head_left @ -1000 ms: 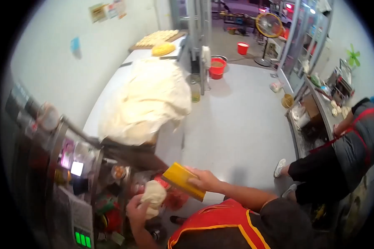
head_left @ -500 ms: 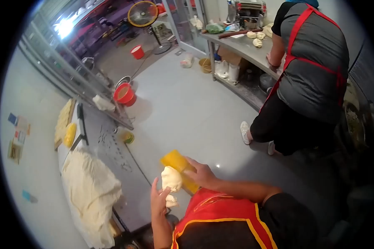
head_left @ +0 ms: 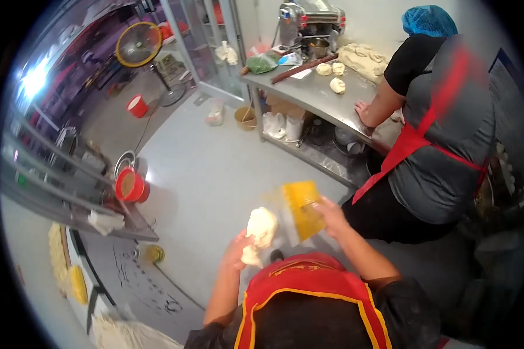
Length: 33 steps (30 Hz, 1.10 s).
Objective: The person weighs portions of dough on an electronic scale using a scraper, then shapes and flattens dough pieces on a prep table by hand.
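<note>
Pale dough (head_left: 261, 227) is gripped in my left hand (head_left: 237, 250), with one lump above the fingers and a smaller one hanging below. My right hand (head_left: 330, 216) holds a yellow scraper (head_left: 303, 208) by its right side, its pale blade edge facing the dough. A gap separates the scraper from the dough. Both hands are in front of my red apron (head_left: 308, 273), over the grey floor.
A person in a blue hair cap (head_left: 429, 22) leans over a metal table (head_left: 308, 93) bearing dough balls (head_left: 337, 85), a rolling pin (head_left: 303, 68) and a machine. A red bucket (head_left: 132, 185) and a fan (head_left: 138, 45) stand left. Covered dough (head_left: 128, 333) lies lower left.
The view has swung right, bringing the metal table and the person further in. My hands, with the dough and scraper, have moved away from the shelf and covered dough.
</note>
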Each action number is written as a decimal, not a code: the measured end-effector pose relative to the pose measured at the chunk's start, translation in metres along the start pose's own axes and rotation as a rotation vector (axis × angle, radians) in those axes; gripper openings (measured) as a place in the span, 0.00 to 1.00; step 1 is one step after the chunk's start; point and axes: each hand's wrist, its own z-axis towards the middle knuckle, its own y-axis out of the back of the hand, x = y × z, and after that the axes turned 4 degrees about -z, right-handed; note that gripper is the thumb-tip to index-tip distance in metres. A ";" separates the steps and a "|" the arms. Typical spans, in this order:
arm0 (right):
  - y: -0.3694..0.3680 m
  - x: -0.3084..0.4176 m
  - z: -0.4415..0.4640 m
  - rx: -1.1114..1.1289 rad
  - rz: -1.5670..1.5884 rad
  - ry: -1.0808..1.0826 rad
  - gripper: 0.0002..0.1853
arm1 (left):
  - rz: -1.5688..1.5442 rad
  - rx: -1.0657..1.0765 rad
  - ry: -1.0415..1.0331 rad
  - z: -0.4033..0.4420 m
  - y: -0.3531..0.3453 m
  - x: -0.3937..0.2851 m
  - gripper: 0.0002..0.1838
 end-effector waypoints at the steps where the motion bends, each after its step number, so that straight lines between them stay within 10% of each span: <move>1: 0.008 0.006 0.008 -0.065 0.032 0.063 0.24 | 0.072 0.014 0.008 0.022 0.000 -0.019 0.20; 14: 0.051 0.128 0.190 -0.430 -0.039 0.274 0.25 | 1.103 0.010 -0.297 0.376 -0.137 -0.167 0.18; 21: 0.078 0.204 0.268 -0.564 -0.235 0.344 0.28 | 1.673 0.099 -0.897 0.545 -0.237 -0.209 0.32; 24: 0.090 0.211 0.293 -0.637 -0.253 0.362 0.28 | 2.043 0.206 -0.343 0.647 -0.224 -0.196 0.47; 28: 0.109 0.207 0.320 -0.805 -0.279 0.292 0.28 | 1.953 0.508 -0.142 0.699 -0.241 -0.224 0.55; 33: 0.099 0.262 0.342 -1.054 -0.091 0.463 0.26 | 1.831 0.771 -0.013 0.774 -0.292 -0.306 0.22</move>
